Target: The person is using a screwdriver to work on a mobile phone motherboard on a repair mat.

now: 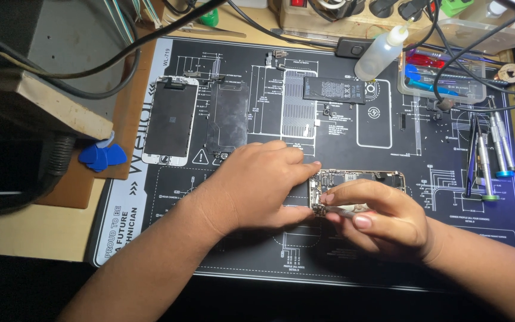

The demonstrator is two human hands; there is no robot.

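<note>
Head view: two hands, left (257, 185) steadying one opened phone (359, 185), right (377, 217) pinching one tweezers (338, 210)

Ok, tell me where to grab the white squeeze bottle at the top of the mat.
Grip the squeeze bottle around its wide lower body, coming from the front. It leans with its thin nozzle pointing up-right toward cables, so the body is the broad, reachable part.
</note>
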